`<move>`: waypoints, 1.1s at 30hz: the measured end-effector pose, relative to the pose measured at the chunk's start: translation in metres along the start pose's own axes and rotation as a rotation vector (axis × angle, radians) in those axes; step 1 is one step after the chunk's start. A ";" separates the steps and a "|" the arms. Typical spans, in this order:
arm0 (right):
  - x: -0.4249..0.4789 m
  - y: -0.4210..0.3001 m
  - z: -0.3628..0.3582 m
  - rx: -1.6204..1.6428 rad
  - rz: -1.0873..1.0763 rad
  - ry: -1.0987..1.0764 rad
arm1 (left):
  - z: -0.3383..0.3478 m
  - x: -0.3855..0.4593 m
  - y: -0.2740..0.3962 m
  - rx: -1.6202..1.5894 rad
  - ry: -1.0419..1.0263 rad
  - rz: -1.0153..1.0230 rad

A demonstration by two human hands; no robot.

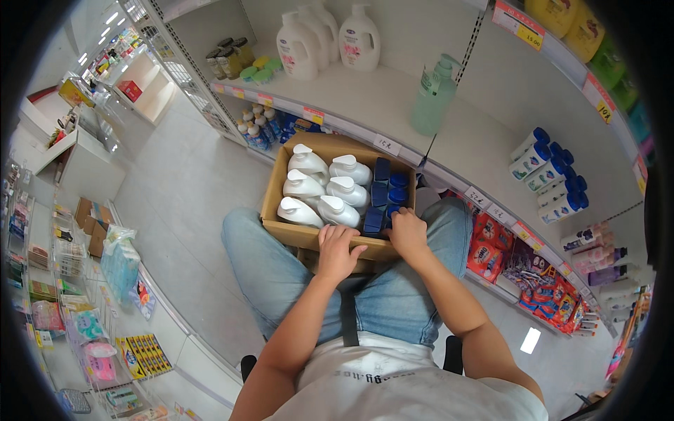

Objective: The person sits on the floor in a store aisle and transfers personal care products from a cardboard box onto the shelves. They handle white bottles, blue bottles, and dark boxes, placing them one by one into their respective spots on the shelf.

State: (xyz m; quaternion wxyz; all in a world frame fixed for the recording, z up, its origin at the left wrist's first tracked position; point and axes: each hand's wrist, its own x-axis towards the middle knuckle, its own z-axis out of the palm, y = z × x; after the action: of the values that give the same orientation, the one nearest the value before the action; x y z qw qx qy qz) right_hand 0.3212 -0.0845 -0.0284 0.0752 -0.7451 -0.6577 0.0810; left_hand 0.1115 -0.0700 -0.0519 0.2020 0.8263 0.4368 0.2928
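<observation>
An open cardboard box (274,197) rests at my knees against the shelf front. White pump-top bottles (345,192) fill its left and middle part; dark blue boxes (379,194) and blue-capped bottles (398,196) stand along its right side. My left hand (338,250) lies over the near edge of the box, fingers on the rim, thumb apart. My right hand (408,231) is at the near right corner, its fingers curled over the rim beside a blue cap; whether they grip anything is partly hidden.
The shelf above the box holds white jugs with handles (359,44), a green pump bottle (434,100), jars (231,58) and blue-capped white bottles (547,173). Red detergent bags (487,247) lie on the lower shelf. Display racks with packaged goods (92,326) stand at left.
</observation>
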 end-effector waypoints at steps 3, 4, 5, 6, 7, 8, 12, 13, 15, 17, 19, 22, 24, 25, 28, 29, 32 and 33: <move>-0.011 0.006 0.012 0.313 -0.029 0.508 | 0.001 -0.002 -0.001 -0.017 -0.005 0.000; -0.014 0.007 0.008 0.398 -0.040 0.675 | 0.000 -0.002 -0.002 -0.025 -0.003 0.000; -0.017 0.016 0.015 0.470 0.010 0.756 | -0.001 -0.002 -0.004 -0.034 0.000 -0.001; -0.019 0.025 0.019 0.573 0.134 0.716 | -0.002 -0.002 -0.005 -0.059 -0.013 -0.001; -0.020 0.035 0.026 0.673 0.256 0.672 | -0.002 -0.001 -0.006 -0.068 -0.018 0.004; -0.018 0.046 0.035 0.760 0.358 0.535 | -0.003 -0.001 -0.006 -0.078 -0.023 0.008; 0.000 0.065 0.059 0.830 0.502 0.282 | -0.002 0.000 -0.007 -0.079 -0.024 0.023; 0.002 0.063 0.060 0.785 0.483 0.296 | -0.002 0.000 -0.008 -0.073 -0.025 0.024; 0.004 0.064 0.061 0.945 0.503 0.221 | -0.002 0.001 -0.009 -0.065 -0.031 0.021; 0.007 0.067 0.064 1.047 0.522 0.186 | -0.003 0.002 -0.008 -0.065 -0.039 0.010; 0.002 0.060 0.049 1.163 0.536 0.179 | -0.002 0.000 -0.008 -0.071 -0.028 0.011; 0.007 0.073 0.072 1.314 0.504 0.236 | -0.001 0.000 -0.008 -0.075 -0.025 0.018; 0.006 0.075 0.071 1.343 0.517 0.223 | 0.000 0.000 -0.007 -0.069 -0.024 0.021; 0.006 0.074 0.068 1.388 0.522 0.199 | 0.000 0.000 -0.007 -0.065 -0.024 0.022; 0.001 0.064 0.052 1.518 0.536 0.142 | 0.001 -0.002 -0.010 -0.039 -0.016 0.021; 0.001 0.061 0.052 1.507 0.541 0.144 | 0.001 -0.003 -0.010 -0.036 -0.016 0.012; 0.000 0.061 0.049 1.495 0.550 0.156 | 0.001 -0.002 -0.007 -0.035 -0.014 0.004; 0.000 0.062 0.049 1.509 0.547 0.153 | 0.001 -0.001 -0.007 -0.036 -0.014 0.006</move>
State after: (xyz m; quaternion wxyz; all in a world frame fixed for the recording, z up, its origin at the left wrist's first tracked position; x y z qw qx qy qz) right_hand 0.3702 -0.0916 -0.0895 0.5806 -0.6316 -0.2133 0.4675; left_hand 0.1079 -0.0677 -0.0573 0.2191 0.8257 0.4275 0.2955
